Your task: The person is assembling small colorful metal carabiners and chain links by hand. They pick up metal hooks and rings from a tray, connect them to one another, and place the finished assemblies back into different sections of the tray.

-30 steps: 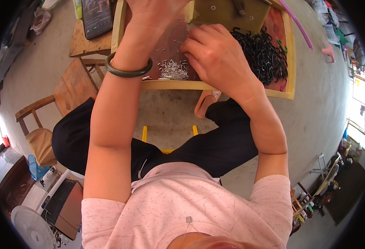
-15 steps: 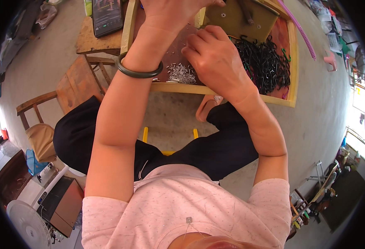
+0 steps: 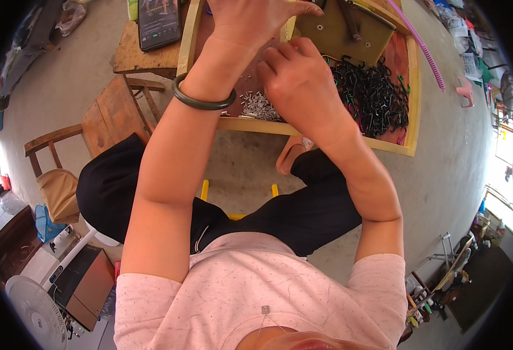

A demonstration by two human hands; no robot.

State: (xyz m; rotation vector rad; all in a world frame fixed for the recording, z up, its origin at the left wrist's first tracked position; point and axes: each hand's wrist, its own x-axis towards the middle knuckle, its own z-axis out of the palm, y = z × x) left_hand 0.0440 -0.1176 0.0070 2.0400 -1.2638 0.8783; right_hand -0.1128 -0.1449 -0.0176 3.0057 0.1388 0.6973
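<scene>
My left hand [image 3: 246,22] is at the top edge of the picture, over the wooden-framed tray [image 3: 256,126]. Its thumb stretches to the right, while the other fingers are cut off by the edge. Just below and to the right, my right hand [image 3: 303,87] is closed with curled fingers; whatever they pinch is hidden. A heap of small silvery metal pieces [image 3: 259,107] lies in the tray beside my right hand. To the right of that hand is a tangled pile of black hooks [image 3: 370,96], with a few green and pink bits among them.
An olive metal plate [image 3: 341,35] with a dark bar sits at the tray's back. A phone [image 3: 159,26] lies on a wooden stool [image 3: 143,60] at the left, near a wooden chair [image 3: 113,114]. A pink coiled strip [image 3: 422,44] hangs along the right side.
The view has shifted slightly, so the tray and phone appear a little farther right. My left thumb reaches slightly farther right; my right hand stays closed in nearly the same place.
</scene>
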